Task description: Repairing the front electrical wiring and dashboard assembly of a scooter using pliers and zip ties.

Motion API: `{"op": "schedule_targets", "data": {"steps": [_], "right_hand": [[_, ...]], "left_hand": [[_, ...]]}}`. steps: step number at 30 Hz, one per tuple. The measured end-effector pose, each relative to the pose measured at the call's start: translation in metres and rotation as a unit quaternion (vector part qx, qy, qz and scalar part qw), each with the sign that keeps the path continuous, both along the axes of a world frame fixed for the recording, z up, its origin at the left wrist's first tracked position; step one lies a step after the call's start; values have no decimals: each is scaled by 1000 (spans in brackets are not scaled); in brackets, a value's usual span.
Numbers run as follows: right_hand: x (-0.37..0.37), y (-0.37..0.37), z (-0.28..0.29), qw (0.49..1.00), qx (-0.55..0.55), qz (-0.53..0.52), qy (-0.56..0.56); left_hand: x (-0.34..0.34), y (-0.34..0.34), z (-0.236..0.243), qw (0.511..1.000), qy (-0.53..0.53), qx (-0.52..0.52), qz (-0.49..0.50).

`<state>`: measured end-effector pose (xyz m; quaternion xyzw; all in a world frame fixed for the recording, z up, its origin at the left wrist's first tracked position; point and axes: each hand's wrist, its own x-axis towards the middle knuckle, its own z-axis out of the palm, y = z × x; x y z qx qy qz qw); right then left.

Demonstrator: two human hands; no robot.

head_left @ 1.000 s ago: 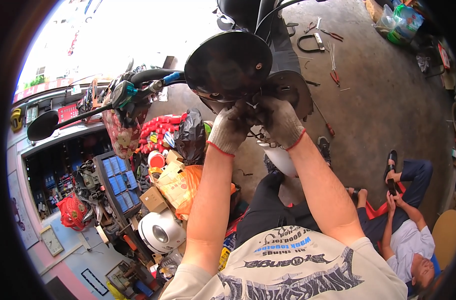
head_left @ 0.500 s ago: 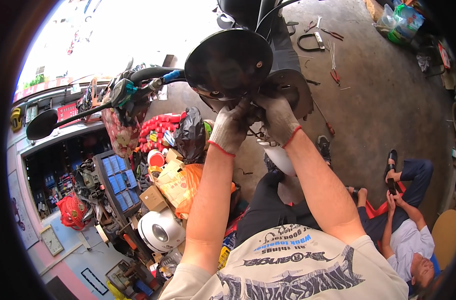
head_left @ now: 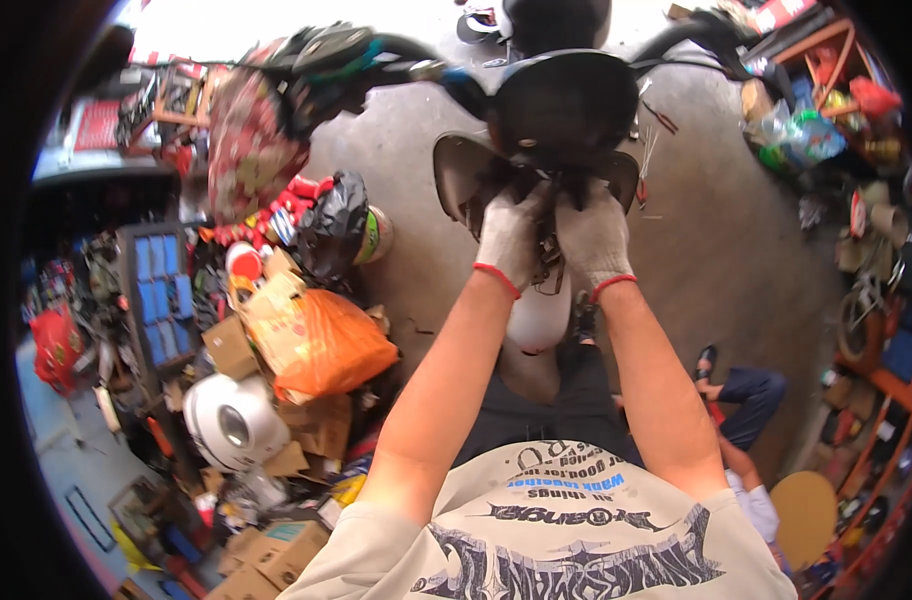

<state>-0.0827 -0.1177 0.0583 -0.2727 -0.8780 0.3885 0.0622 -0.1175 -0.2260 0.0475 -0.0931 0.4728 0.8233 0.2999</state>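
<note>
Both my hands wear light gloves with red cuffs and dark finger parts. They are side by side under a round black housing (head_left: 566, 100) at the front of a two-wheeler. My left hand (head_left: 511, 225) reaches in beside a curved dark panel (head_left: 466, 175). On the other side, my right hand (head_left: 593, 230) sits against a matching panel edge (head_left: 626, 178). The fingers of both look curled in around small parts in shadow; what they grip is hidden. Between the wrists hang dark wires (head_left: 549, 265), above a smooth white rounded part (head_left: 539, 318).
A dark handlebar (head_left: 416, 70) with a floral cover (head_left: 251, 145) extends left. An orange bag (head_left: 326, 345), cartons (head_left: 281, 555) and a white helmet-like shell (head_left: 234, 425) crowd the left floor. Pliers (head_left: 661, 118) lie beyond the housing. A seated person's leg (head_left: 746, 395) is at right.
My view has turned, so the housing and my hands appear farther right. The handlebars have swung round, and the right side now shows. Both hands remain beneath the housing.
</note>
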Motion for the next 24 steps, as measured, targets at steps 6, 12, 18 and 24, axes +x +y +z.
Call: {"op": "schedule_targets", "data": {"steps": [6, 12, 18, 24], "right_hand": [[-2, -3, 9, 992, 110, 65, -3], [-8, -5, 6, 989, 77, 119, 33], [10, -17, 25, 993, -27, 104, -48], [16, -27, 31, 989, -22, 139, -39]], "left_hand": [[16, 3, -14, 981, -86, 162, 68], [18, 17, -33, 944, -132, 263, 148], [3, 17, -43, 977, 81, 86, 179], [3, 18, -56, 966, 56, -17, 253]]}}
